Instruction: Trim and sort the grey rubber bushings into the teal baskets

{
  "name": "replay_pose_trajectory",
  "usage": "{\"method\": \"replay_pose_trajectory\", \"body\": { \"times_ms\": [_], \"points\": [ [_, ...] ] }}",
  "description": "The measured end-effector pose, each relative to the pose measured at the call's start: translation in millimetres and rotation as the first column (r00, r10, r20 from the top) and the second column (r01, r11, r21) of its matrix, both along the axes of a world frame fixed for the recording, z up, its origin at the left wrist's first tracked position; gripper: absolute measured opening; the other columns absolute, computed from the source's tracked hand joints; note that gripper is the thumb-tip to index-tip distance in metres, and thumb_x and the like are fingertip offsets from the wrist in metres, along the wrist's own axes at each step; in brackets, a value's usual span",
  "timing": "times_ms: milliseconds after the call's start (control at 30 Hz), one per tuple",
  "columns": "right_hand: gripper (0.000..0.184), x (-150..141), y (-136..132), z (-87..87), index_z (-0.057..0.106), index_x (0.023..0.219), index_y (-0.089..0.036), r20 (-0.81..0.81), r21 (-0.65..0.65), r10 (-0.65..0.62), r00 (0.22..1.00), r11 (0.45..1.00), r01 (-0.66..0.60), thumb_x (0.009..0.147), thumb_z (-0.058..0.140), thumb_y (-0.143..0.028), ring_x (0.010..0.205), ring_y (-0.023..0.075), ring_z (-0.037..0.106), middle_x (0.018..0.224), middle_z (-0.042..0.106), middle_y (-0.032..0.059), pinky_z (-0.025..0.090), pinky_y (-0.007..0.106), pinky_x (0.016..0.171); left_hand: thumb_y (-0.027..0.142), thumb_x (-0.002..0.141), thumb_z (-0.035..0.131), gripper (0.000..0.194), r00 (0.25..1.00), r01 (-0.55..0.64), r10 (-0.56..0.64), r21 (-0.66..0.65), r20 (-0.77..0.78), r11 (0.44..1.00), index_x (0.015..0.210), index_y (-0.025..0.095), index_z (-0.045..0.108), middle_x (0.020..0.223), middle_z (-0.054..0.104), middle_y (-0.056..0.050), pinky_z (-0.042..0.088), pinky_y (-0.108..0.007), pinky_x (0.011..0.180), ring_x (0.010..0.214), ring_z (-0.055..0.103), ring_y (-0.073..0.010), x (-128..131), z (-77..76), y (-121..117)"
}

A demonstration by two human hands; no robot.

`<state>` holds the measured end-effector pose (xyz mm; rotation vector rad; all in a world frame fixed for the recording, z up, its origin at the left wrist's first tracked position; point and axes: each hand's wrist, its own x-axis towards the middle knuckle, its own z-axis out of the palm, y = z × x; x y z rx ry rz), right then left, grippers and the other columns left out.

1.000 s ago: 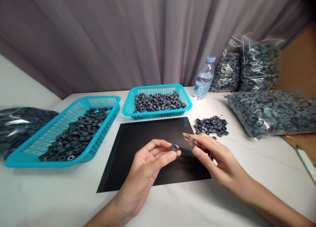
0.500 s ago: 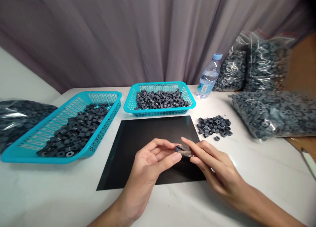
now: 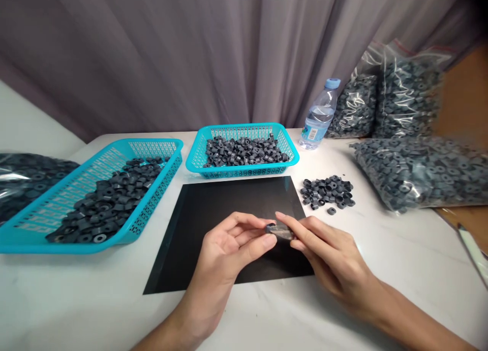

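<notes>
Far-left bag: dark bulging plastic (image 3: 30, 180), pressed close beside the left basket.
Left basket: blue rim (image 3: 23, 248), high sides penning in a heap of grey pieces (image 3: 114, 198).
Black mat: a dark sheet (image 3: 213, 203) right beneath the hands, perhaps a backdrop for small parts.
Left hand: here it is (image 3: 229, 252), thumb and fingers pinching a small dark piece (image 3: 270, 227) above the mat, probably pinched to steady it.
Middle basket: blue again (image 3: 242, 169), beyond the mat, its own grey load apparently within easy reach.
Right hand: up close (image 3: 330, 249), fingers gripping a small flat greyish implement (image 3: 284, 233) against the piece; its exact kind, I can't tell.
Loose pile: grey bits (image 3: 328, 191) straight on the counter, just beside the mat.
Bottle: clear, blue-capped (image 3: 319, 118), near the bags at the back.
Right-hand bags: one lying (image 3: 430, 173), two upright behind (image 3: 409, 96), all packed.
Counter: white, faintly veined (image 3: 95, 295).
Room: grey-purple curtain (image 3: 171, 51) hanging behind everything.
</notes>
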<state>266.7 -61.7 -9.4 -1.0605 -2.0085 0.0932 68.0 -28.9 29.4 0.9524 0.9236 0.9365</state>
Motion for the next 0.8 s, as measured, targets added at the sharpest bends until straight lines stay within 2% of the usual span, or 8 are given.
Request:
{"method": "replay_pose_trajectory", "body": {
  "times_ms": [567, 800],
  "points": [
    [0.055, 4.4, 0.6, -2.4, 0.042, 0.153, -0.017, 0.082, 0.059, -0.006, 0.997, 0.998, 0.001, 0.1, 0.052, -0.006, 0.075, 0.0167, 0.059, 0.089, 0.064, 0.0063, 0.048, 0.029, 0.064, 0.021, 0.075, 0.086, 0.018, 0.999, -0.018, 0.019, 0.035, -0.031, 0.999, 0.083, 0.019, 0.07, 0.097, 0.077, -0.003, 0.055, -0.019, 0.087, 0.098, 0.072, -0.0152, 0.7, -0.9, 2.5],
    [0.05, 8.0, 0.2, -1.4, 0.047, 0.15, -0.016, 0.03, 0.076, -0.012, 0.999, 0.997, 0.01, 0.101, 0.051, -0.008, 0.072, 0.0152, 0.057, 0.089, 0.063, 0.0053, 0.046, 0.028, 0.063, 0.021, 0.076, 0.086, 0.017, 0.999, -0.025, 0.026, 0.018, -0.042, 1.0, 0.081, 0.019, 0.069, 0.096, 0.078, -0.002, 0.055, -0.017, 0.086, 0.095, 0.072, -0.0134, -0.5, -1.6, 1.1]
  ]
}}
